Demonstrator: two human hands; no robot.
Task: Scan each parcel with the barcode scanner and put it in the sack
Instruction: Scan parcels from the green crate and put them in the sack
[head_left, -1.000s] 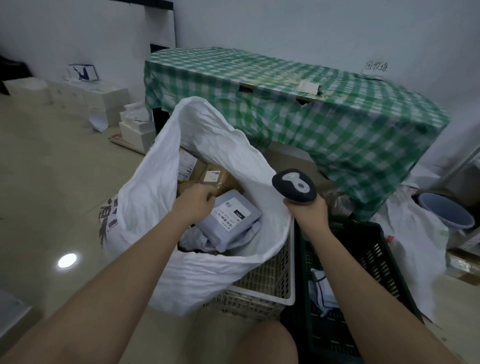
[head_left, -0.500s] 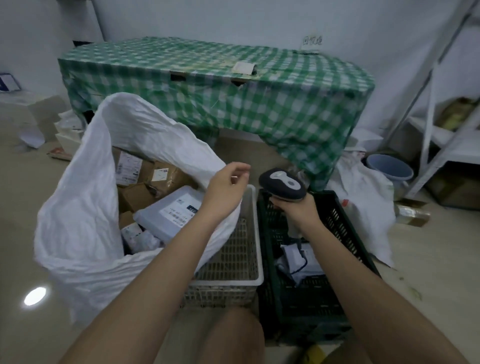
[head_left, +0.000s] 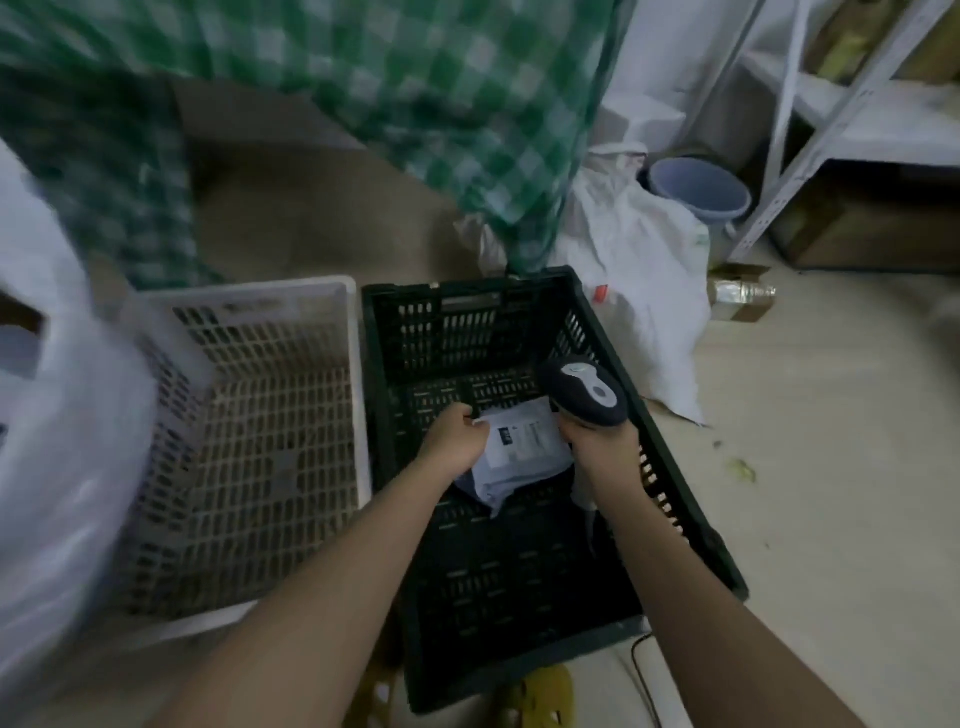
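Note:
A pale grey soft parcel with a white printed label lies in the black plastic crate. My left hand grips the parcel's left edge inside the crate. My right hand holds the dark barcode scanner by its handle, just right of the parcel, its head above the label. The white woven sack bulges at the far left, blurred; its contents are out of sight.
A white slatted crate stands between the sack and the black crate. Behind are a green checked tablecloth, brown cardboard, another white sack, a blue bucket and metal shelving. A cable runs near my right forearm.
My view has swung down and right from the sack to the black crate. My left hand left the sack, reached into the crate and took hold of a parcel. The scanner came down beside it.

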